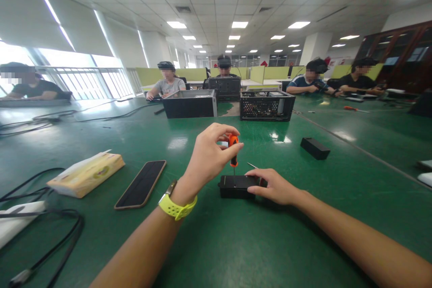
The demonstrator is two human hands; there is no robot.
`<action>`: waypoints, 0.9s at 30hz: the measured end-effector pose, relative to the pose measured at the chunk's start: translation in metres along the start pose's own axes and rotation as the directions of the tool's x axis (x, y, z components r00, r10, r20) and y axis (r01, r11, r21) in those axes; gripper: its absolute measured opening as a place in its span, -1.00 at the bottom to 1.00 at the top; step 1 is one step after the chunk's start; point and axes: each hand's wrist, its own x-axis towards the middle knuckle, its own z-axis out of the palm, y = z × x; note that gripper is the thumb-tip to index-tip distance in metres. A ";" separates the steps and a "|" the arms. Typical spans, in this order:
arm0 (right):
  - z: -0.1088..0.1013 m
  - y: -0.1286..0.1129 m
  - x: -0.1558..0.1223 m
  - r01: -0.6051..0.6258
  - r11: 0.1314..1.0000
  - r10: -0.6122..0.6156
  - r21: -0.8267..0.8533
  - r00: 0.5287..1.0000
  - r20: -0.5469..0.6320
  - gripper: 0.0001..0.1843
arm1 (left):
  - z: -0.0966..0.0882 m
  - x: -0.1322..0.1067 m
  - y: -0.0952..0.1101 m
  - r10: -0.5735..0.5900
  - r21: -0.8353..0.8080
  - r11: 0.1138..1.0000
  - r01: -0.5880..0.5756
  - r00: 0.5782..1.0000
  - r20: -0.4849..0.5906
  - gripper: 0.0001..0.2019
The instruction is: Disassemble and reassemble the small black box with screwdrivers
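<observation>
My left hand (pixel 209 155), with a yellow watch band on its wrist, pinches the top of an orange-and-black screwdriver (pixel 233 149). The screwdriver stands upright with its tip on a small black box (pixel 236 186) lying on the green table (pixel 236 243). My right hand (pixel 275 186) rests on the right end of that box, fingers curled against it and holding it down. A thin metal pin (pixel 252 165) lies just behind the right hand.
A dark phone (pixel 141 184) and a tissue pack (pixel 86 173) lie to the left, with black cables (pixel 50 234) beyond. Another black box (pixel 315 148) sits at the right. Two open computer cases (pixel 266 105) stand farther back. Several people sit around the table.
</observation>
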 end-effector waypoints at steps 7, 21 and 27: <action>0.001 0.003 -0.001 -0.006 1.000 0.006 -0.002 1.000 0.005 -0.58 | -0.004 0.003 0.002 -0.022 0.056 0.998 0.021 1.000 0.015 -0.77; 0.000 0.003 -0.001 -0.015 1.000 0.015 -0.008 1.000 0.007 -0.57 | -0.005 0.003 0.004 -0.033 0.045 0.999 0.031 0.998 0.060 -0.72; 0.001 0.002 -0.001 -0.017 1.000 0.017 -0.005 1.000 0.002 -0.58 | -0.004 0.001 0.002 -0.032 0.005 0.999 0.032 0.996 0.088 -0.73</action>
